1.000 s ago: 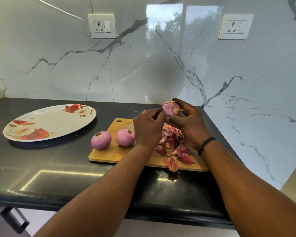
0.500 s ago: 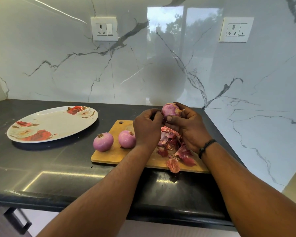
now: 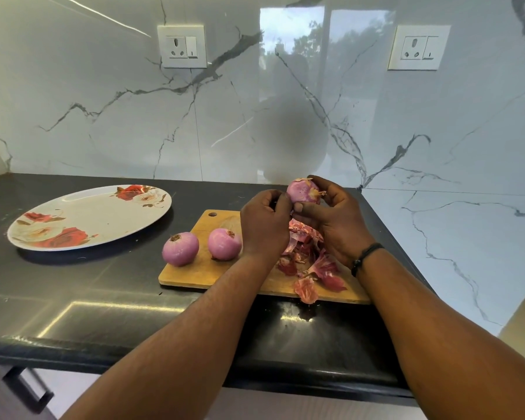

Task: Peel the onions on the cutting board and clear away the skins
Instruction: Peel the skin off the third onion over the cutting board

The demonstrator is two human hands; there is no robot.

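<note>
A wooden cutting board [image 3: 194, 272] lies on the black counter. Two peeled pink onions rest on its left part, one at the board's left edge [image 3: 180, 248] and one beside it [image 3: 224, 244]. My right hand [image 3: 335, 221] holds a third onion [image 3: 302, 190] above the board, fingers curled round it. My left hand [image 3: 262, 225] has its curled fingers at the onion's left side; what they pinch is hidden. A heap of red-purple skins [image 3: 311, 263] lies on the board's right part, under my hands.
A white oval plate [image 3: 103, 213] with red flower prints sits on the counter to the left of the board. The marble wall with two sockets stands behind. The counter's right end lies just past the board. A drawer handle [image 3: 25, 389] shows below left.
Both hands stay together on the raised onion and have turned it a little. The onions on the board and the skins have not moved.
</note>
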